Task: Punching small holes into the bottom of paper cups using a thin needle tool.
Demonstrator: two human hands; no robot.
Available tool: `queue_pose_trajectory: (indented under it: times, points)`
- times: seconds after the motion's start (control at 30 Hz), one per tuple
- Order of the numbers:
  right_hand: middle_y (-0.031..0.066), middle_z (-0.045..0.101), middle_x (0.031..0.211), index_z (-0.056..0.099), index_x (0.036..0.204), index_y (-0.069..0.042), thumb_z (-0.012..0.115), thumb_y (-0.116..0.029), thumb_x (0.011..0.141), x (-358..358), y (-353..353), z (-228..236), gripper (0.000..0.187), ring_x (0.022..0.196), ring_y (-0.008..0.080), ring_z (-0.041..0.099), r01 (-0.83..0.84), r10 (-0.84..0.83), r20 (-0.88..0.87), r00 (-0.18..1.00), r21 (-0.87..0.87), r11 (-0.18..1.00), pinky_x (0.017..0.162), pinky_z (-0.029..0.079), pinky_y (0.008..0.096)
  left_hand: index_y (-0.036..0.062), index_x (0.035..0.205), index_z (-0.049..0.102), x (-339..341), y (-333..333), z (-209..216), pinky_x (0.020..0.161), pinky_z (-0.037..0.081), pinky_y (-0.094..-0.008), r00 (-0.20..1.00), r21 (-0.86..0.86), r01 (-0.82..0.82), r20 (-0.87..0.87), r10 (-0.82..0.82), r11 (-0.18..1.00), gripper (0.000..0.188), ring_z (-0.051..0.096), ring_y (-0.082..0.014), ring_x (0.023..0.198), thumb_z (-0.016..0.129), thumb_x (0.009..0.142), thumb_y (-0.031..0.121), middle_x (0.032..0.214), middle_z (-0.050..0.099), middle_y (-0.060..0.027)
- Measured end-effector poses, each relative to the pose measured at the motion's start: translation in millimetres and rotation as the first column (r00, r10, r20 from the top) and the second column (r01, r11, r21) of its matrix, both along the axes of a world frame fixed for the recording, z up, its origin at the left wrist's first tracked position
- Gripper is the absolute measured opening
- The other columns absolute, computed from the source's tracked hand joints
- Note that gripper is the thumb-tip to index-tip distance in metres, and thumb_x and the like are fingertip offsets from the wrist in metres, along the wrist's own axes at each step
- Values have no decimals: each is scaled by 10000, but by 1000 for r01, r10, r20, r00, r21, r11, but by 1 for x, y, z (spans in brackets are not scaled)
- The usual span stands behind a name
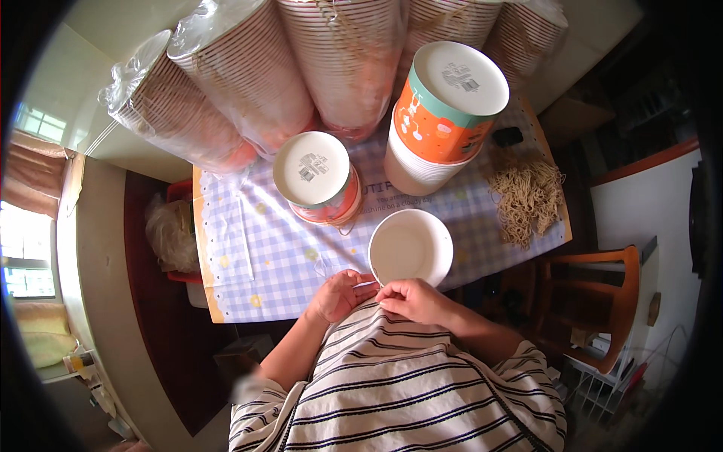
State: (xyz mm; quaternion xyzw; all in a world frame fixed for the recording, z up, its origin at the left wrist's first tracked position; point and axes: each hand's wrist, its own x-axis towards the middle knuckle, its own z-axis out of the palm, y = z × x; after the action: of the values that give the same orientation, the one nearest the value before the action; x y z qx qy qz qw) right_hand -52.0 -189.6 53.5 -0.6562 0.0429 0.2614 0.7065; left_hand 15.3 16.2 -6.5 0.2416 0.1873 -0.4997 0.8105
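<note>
A white paper bucket (pixel 410 248) lies tipped at the table's near edge, its open mouth facing me. My right hand (pixel 413 300) is closed in a pinch just below the bucket's rim; what sits between its fingertips is too small to make out. Close beside it on the left, my left hand (pixel 339 296) has its fingers bent toward the right hand, with a thin pale strip showing at them. Whether that strip is a cord or part of the bucket, I cannot tell. Beyond the left hand, a short stack of printed paper buckets (pixel 312 169) stands upside down, cord at its side.
A taller upside-down bucket stack (pixel 444 124), orange and green, stands behind the white bucket. Several plastic-wrapped bucket stacks (pixel 343 68) line the back. A pile of beige cords (pixel 527 200) lies on the checked tablecloth (pixel 279 264) at right. A wooden chair (pixel 629 301) stands right of the table.
</note>
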Motion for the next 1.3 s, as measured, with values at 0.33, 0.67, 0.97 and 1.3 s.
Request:
queue_pose_trajectory:
  times: [0.33, 0.67, 0.97, 1.3]
  points:
    - [145, 637, 850, 626, 887, -18, 631, -59, 791, 0, 16, -22, 105, 794, 328, 624, 311, 15, 598, 801, -438, 843, 705, 506, 381, 74, 863, 617, -5, -20, -12, 1018, 363, -442, 995, -75, -38, 91, 45, 996, 99, 509, -298, 1142, 526, 846, 112, 1149, 590, -154]
    - [140, 650, 823, 644, 824, -26, 657, -89, 760, -2, 14, -32, 91, 790, 319, 634, 256, -55, 443, 895, -408, 876, 693, 504, 380, 36, 852, 608, -6, -28, -8, 968, 403, -395, 972, 32, -42, 234, 33, 999, 75, 566, -271, 1055, 534, 845, 40, 953, 642, -112]
    - [130, 641, 736, 626, 817, -1, 668, -111, 797, -3, 11, -33, 120, 650, 230, 638, 441, -297, 384, 875, -376, 815, 579, 495, 324, 19, 925, 568, -9, -26, -11, 762, 502, -274, 893, 242, 23, 431, -128, 970, 73, 604, -128, 780, 511, 897, 56, 838, 615, -48]
    - [74, 646, 741, 617, 861, 8, 714, -150, 805, -2, 17, -41, 194, 630, 115, 594, 443, -343, 324, 882, -318, 838, 582, 493, 268, -46, 969, 574, -15, -32, -3, 702, 494, -230, 523, 593, -59, 703, -481, 803, 114, 592, -90, 782, 548, 897, 39, 841, 644, -54]
